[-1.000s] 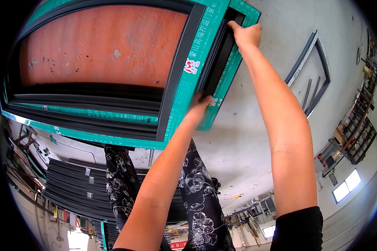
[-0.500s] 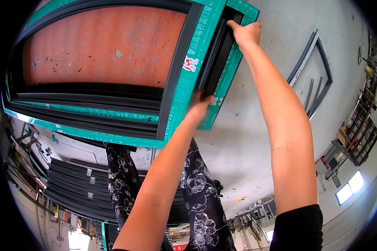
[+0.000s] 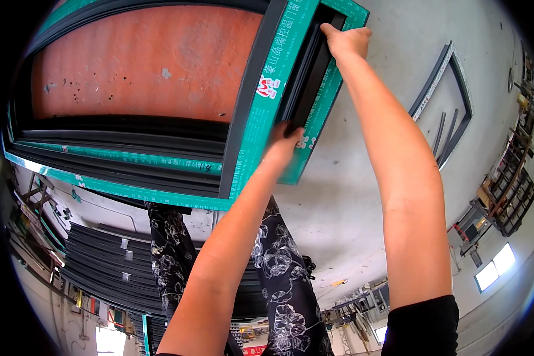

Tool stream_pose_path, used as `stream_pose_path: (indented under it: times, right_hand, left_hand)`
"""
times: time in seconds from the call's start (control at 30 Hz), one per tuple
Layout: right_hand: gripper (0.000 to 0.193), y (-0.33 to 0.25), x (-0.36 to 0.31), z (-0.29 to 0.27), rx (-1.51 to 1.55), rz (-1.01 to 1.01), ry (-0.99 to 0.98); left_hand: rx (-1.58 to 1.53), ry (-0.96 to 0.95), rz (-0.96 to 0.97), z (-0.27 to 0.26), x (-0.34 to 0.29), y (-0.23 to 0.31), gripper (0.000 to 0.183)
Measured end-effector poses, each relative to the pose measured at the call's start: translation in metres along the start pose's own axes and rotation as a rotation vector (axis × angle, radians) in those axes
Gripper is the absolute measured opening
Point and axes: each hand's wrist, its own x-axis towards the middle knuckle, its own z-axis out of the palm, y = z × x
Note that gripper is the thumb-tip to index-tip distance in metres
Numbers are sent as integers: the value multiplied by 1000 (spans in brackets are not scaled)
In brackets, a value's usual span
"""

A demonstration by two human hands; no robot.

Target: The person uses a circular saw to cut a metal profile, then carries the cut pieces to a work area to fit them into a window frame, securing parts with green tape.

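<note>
Since a second ago your two hands have hardly moved: both stay on the dark strip at the frame's right side, the left perhaps a touch lower.

In the head view, your right hand [image 3: 345, 40] has its grip closed over the far end of the black strip [image 3: 307, 83], which lies in the channel of the teal-filmed window frame [image 3: 266, 113]. Your left hand [image 3: 283, 142] presses on the strip's near end, fingers curled narrow around it. The strip looks mostly seated along the channel; whether it is fully home you cannot tell. The frame rests over a reddish panel [image 3: 142, 65], with another empty frame [image 3: 451, 101] on the concrete floor [image 3: 350, 196].
</note>
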Motion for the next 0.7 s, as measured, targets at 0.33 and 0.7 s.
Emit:
stream_pose_path:
  times: [0.33, 0.7]
  right_hand:
    - [80, 13, 6, 2, 7, -85, 44]
    - [86, 23, 10, 3, 150, -132, -19]
  left_hand:
    - [8, 0, -5, 5, 11, 39, 40]
    - [119, 53, 109, 6, 8, 29, 41]
